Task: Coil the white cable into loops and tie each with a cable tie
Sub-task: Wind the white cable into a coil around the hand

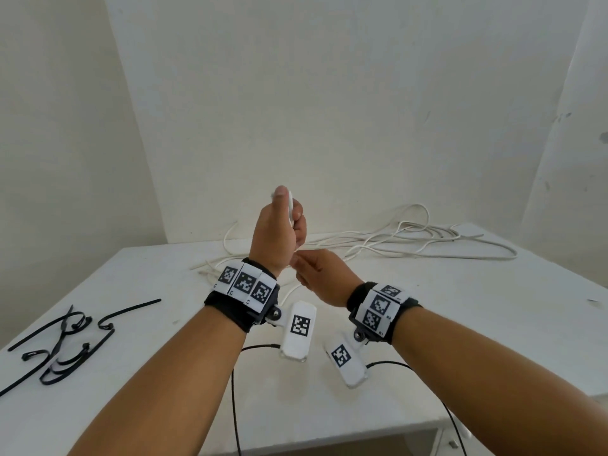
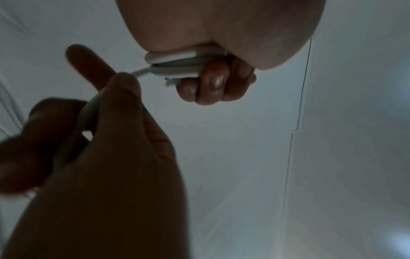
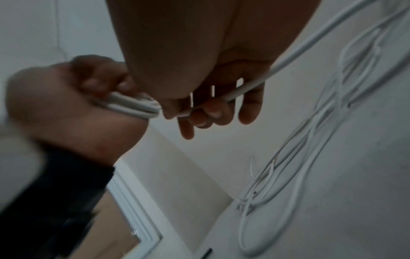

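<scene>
My left hand [image 1: 286,222] is raised above the table, fingers curled round a small bundle of white cable loops [image 2: 177,64]. The same loops [image 3: 133,105] show in the right wrist view, squeezed in the left fist. Just below it, my right hand [image 1: 312,271] holds the running strand of the white cable [image 3: 248,85] between thumb and fingers, close to the bundle. The rest of the white cable [image 1: 411,238] lies in loose tangles along the back of the white table [image 1: 164,390].
Several black cable ties [image 1: 65,340] lie scattered at the table's front left. The white walls stand close behind the table. The table's right edge [image 1: 559,274] runs diagonally. Thin black wires [image 1: 235,406] hang from the wrist cameras.
</scene>
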`<state>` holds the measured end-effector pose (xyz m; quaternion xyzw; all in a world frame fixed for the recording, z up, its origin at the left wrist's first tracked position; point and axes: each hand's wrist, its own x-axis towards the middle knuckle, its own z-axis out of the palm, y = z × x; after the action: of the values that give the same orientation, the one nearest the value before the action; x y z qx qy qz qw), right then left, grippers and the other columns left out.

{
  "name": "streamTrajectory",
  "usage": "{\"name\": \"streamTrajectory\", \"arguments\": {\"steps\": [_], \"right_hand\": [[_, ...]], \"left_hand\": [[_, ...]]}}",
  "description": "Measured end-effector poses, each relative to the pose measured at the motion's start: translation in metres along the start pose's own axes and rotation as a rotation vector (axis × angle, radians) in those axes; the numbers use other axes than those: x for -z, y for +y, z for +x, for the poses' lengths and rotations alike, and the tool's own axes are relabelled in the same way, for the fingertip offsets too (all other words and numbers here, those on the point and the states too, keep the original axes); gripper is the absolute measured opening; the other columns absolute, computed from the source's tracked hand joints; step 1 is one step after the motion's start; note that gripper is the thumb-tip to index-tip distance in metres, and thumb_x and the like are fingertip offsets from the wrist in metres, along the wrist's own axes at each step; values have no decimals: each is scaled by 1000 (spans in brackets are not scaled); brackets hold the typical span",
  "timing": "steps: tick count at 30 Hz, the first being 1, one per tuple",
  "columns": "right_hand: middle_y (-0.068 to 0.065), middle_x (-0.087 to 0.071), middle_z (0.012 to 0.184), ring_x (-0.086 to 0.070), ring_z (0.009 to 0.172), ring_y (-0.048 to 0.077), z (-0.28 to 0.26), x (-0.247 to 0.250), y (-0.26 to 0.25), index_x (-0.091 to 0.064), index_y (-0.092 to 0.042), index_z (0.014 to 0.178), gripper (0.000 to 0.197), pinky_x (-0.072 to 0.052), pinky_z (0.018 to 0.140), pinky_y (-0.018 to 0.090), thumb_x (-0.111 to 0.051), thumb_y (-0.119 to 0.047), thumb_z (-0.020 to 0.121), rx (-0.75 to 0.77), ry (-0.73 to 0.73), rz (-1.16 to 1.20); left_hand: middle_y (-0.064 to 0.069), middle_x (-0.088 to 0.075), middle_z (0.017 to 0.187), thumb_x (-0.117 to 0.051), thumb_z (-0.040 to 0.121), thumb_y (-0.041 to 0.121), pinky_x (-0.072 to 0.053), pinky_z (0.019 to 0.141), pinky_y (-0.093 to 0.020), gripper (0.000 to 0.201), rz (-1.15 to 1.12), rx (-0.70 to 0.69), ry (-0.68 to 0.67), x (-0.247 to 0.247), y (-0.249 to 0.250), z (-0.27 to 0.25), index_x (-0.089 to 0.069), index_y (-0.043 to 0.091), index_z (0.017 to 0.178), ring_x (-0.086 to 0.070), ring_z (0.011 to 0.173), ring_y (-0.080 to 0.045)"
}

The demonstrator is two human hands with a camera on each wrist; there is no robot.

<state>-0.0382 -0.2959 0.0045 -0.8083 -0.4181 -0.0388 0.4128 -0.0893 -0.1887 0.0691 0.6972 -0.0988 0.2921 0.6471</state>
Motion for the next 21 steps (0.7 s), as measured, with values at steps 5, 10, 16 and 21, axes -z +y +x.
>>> {"name": "streamTrajectory", "arguments": {"steps": [5,10,16,21], "right_hand": [[-1,-58,67,-51,57,15,0,-4,-3,-55,-17,77,32,-46,61,32,-44,-31,104,0,-101,-257],[-3,-67,76,-60,70,18,-2,11,-9,-69,-20,90,25,-55,71,39,-50,-33,100,33,-192,-403],[-16,-60,76,-56,70,6,-2,44,-11,-72,-21,96,16,-45,68,22,-60,-32,96,106,-200,-410],[-8,-66,73,-57,66,7,-3,58,-11,-73,-21,92,10,-42,59,13,-66,-27,94,136,-179,-316]], "left_hand": [[5,-35,43,-20,102,48,-48,86,-30,59,300,-126,75,4,-36,2,-36,23,51,-35,39,-11],[-9,-41,49,-29,96,59,-38,48,-35,63,546,-170,26,21,-61,6,-40,11,56,-41,44,-20],[-3,-51,47,-23,91,67,-49,54,-39,70,755,-6,-180,40,-74,1,-48,10,61,-58,43,-23],[3,-46,48,-29,104,48,-46,46,-30,55,444,183,-244,36,-62,-1,-52,8,73,-45,41,-14]]}}
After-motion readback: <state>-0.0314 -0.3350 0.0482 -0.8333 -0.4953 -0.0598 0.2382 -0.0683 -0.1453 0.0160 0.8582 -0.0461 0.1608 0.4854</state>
